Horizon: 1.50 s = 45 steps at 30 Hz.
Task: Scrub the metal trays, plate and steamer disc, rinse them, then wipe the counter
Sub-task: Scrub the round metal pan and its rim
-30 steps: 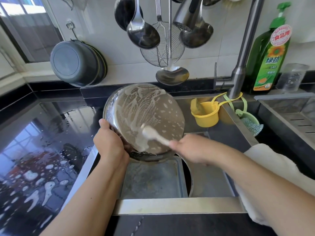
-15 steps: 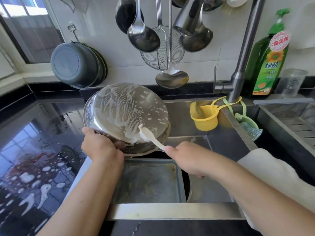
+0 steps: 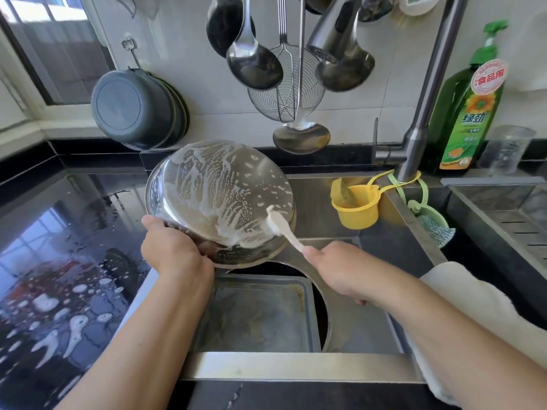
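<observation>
Trays first: a rectangular metal tray (image 3: 260,315) lies in the sink (image 3: 296,369) below, while above it the left hand (image 3: 174,255) grips a tilted, soapy round metal pan (image 3: 213,187) and the right hand (image 3: 340,270) clasps a white brush (image 3: 281,227) touching its underside.

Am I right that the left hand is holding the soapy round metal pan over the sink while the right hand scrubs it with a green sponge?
Not quite. The left hand does hold the soapy round metal pan over the sink, but the right hand scrubs it with a white brush, not a green sponge. The head view shows this.
</observation>
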### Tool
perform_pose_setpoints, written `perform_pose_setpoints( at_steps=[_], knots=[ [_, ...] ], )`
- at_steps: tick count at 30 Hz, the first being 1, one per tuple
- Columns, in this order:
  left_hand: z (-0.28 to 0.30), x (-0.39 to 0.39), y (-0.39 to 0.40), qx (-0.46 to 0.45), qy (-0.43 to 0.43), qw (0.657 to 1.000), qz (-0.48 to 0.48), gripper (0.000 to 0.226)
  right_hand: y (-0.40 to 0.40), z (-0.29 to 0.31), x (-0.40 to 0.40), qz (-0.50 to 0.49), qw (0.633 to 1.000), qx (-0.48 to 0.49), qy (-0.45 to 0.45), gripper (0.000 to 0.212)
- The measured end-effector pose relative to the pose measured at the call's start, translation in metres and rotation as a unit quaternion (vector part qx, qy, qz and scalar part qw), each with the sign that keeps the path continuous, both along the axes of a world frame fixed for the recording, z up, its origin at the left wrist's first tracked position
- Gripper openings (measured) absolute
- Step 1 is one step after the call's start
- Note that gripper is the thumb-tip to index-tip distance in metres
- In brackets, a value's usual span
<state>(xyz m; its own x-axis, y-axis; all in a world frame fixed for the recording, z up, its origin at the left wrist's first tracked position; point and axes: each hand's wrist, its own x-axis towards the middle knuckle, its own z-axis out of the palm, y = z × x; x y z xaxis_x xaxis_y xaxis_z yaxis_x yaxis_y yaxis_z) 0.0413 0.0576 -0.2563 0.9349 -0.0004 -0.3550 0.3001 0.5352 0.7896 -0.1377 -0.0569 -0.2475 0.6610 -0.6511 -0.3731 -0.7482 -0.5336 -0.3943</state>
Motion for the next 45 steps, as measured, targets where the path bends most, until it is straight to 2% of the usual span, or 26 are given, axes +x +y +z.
perform_pose_setpoints(
  at_steps=[2,4,8,12,16,18,20,24,29,34,39,43,45],
  knots=[
    [0.002,-0.005,-0.001,0.011,-0.01,1.0,0.007,0.046,0.008,-0.005,0.003,0.03,0.999,0.041,-0.01,0.043],
    [0.003,-0.006,0.0,0.019,-0.019,1.0,0.004,0.047,0.001,0.002,0.003,0.005,0.998,0.061,-0.002,0.043],
    [0.003,-0.004,-0.001,0.006,-0.038,0.999,-0.002,0.047,-0.025,0.002,-0.006,-0.053,0.997,0.053,-0.015,0.05],
    [-0.001,-0.003,-0.002,0.018,-0.023,1.0,-0.006,0.047,-0.009,-0.007,-0.002,-0.001,0.998,0.063,0.023,0.051],
    [-0.004,0.007,0.0,0.002,-0.012,1.0,-0.001,0.043,-0.024,0.003,-0.005,-0.068,0.997,0.03,-0.007,0.046],
    [-0.004,0.006,-0.001,0.003,-0.015,1.0,-0.004,0.045,-0.012,-0.007,-0.003,-0.031,0.998,0.047,-0.007,0.046],
    [-0.003,0.004,-0.001,0.006,-0.011,1.0,-0.005,0.043,-0.001,-0.013,-0.004,-0.009,0.997,0.077,0.002,0.055],
    [0.003,0.0,0.0,-0.001,-0.004,1.0,-0.005,0.038,-0.025,-0.003,-0.008,-0.121,0.989,0.065,-0.046,0.059],
    [0.002,-0.002,0.001,0.004,0.014,1.0,-0.011,0.041,0.0,-0.014,-0.007,-0.031,0.991,0.125,-0.026,0.051],
    [0.001,0.004,0.002,-0.01,0.05,0.998,-0.028,0.045,-0.022,-0.01,-0.01,-0.12,0.985,0.1,-0.079,0.047],
    [0.001,0.005,0.002,-0.025,0.059,0.998,-0.025,0.042,-0.006,-0.015,-0.002,-0.056,0.989,0.119,-0.069,0.052],
    [0.0,0.006,0.001,-0.021,0.071,0.996,-0.042,0.041,-0.027,-0.011,-0.006,-0.154,0.964,0.171,-0.135,0.05],
    [-0.001,0.004,0.0,-0.012,0.075,0.996,-0.044,0.042,-0.026,-0.013,-0.007,-0.171,0.949,0.215,-0.157,0.05]
  ],
)
